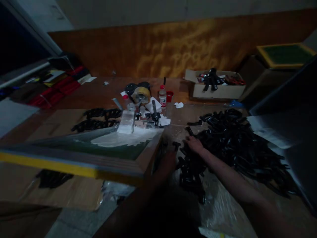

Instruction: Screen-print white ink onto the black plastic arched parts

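Note:
My right hand (pixel 195 144) reaches to the left edge of a heap of shiny black plastic pieces (pixel 223 138). Its fingers are closed at the lower end of one black plastic piece (pixel 189 131). My left hand (pixel 169 160) is dark and blurred, beside the right edge of a framed screen (pixel 99 168). Just above its fingertips shows a T-shaped black plastic piece (pixel 176 145); I cannot make out whether the fingers grip it. White paste (pixel 121 138) lies on the screen's green mesh, with a pale block (pixel 127 121) standing at its far edge.
Rolls of tape (pixel 141 95), a red-capped bottle (pixel 162 96) and a red cup (pixel 169 96) stand behind the screen. An open carton (pixel 215 90) holds more black pieces. Rows of black pieces (pixel 96 124) lie at left on cardboard. A dark panel (pixel 284 109) rises at right.

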Demonstrator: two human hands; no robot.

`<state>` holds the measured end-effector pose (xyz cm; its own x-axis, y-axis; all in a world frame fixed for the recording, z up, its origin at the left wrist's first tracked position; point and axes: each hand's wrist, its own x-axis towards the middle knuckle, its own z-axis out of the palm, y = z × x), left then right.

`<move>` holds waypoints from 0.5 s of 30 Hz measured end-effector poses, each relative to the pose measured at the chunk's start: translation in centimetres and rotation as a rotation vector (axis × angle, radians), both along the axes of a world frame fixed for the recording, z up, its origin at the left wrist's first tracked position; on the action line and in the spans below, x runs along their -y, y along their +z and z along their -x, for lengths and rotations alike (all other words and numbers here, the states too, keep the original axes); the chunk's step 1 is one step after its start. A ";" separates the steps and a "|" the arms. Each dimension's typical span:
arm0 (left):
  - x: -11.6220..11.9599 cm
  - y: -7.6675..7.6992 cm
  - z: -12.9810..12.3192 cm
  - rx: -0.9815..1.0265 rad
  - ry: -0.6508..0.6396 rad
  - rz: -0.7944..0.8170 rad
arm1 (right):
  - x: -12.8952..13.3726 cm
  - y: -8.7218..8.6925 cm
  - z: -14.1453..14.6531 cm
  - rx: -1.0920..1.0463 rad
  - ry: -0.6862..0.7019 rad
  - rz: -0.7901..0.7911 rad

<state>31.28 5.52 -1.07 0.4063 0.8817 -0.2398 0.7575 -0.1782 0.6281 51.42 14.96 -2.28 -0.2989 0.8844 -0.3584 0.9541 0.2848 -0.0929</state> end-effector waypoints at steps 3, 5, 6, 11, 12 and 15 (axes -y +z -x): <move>2.4 1.8 3.5 0.082 0.099 0.011 | 1.5 0.3 0.5 0.093 0.027 0.033; 3.5 3.5 7.5 0.196 0.288 -0.020 | 2.2 0.6 0.4 0.125 0.034 0.072; 3.6 4.6 9.9 0.289 0.425 -0.059 | 2.4 0.8 0.3 0.119 0.027 0.083; 0.3 12.8 21.7 0.931 1.086 -0.372 | 2.7 3.3 0.9 -0.126 -0.184 -0.027; -0.7 14.6 23.3 1.017 1.061 -0.377 | 2.5 4.2 1.4 -0.236 -0.219 -0.066; -2.1 18.4 26.1 1.073 0.880 -0.290 | 1.7 7.4 4.0 -0.607 -0.289 -0.244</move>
